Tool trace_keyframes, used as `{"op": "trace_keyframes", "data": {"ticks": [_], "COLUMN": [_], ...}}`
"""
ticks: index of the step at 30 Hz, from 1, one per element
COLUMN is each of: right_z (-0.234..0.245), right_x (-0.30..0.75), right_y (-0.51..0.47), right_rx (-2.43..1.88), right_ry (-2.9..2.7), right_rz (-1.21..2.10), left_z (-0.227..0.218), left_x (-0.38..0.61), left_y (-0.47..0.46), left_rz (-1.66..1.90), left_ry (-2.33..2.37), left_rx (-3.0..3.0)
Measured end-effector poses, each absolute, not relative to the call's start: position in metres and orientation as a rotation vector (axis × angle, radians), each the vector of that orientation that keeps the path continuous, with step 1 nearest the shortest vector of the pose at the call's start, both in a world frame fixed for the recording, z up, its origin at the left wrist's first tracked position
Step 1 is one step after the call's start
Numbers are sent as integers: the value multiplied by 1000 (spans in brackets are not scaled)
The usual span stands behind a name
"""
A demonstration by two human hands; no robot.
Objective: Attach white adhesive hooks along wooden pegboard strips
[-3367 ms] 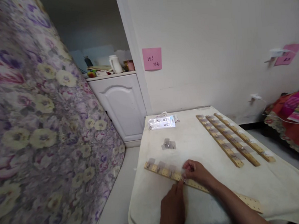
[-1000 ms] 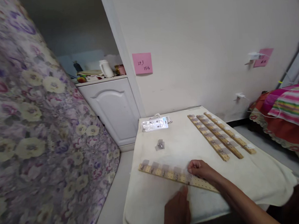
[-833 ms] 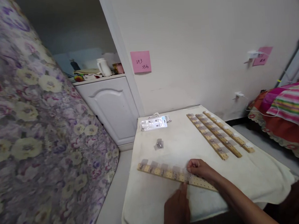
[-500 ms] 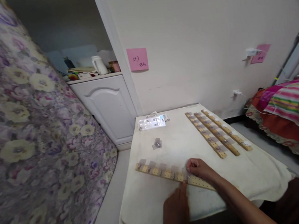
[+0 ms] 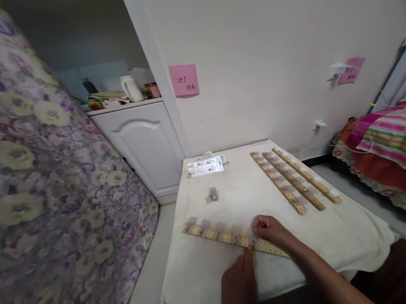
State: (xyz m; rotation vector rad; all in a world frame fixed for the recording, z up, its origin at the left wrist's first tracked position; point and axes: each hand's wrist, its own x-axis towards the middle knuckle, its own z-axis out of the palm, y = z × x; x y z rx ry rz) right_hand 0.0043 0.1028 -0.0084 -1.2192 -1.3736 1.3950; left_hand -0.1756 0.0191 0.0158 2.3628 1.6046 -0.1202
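Note:
A narrow wooden strip with rows of small holes lies across the front of the cloth-covered table. Small metal pieces sit along it, with translucent plastic squares reaching back from them. My left hand comes from below, its fingers together and the tips against the strip's near edge beside a metal piece; what they grip is hidden. My right hand is closed in a pinch just behind the strip, at the edge of a clear plastic square. Its forearm covers the strip's right end.
Three similar filled strips lie side by side at the right. A small clear packet rests mid-table, with clear packaging behind it. The wall borders the table's far edge; a floral curtain hangs at left.
The view has shifted slightly. Both hands stay at the same place on the strip, with no clear movement of the pieces.

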Motion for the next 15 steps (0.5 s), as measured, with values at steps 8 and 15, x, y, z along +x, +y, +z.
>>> {"op": "trace_keyframes", "data": {"ticks": [8, 15], "right_z": [-7, -10], "right_x": [4, 2], "right_y": [101, 102], "right_rx": [-1217, -1242], "right_ry": [-1413, -1435], "right_rz": [1381, 1380], "left_z": [15, 10], "left_x": [-175, -177], "left_y": [20, 21], "left_rz": [-82, -42], "left_ry": [1623, 1629], "left_rx": [2367, 2346]}}
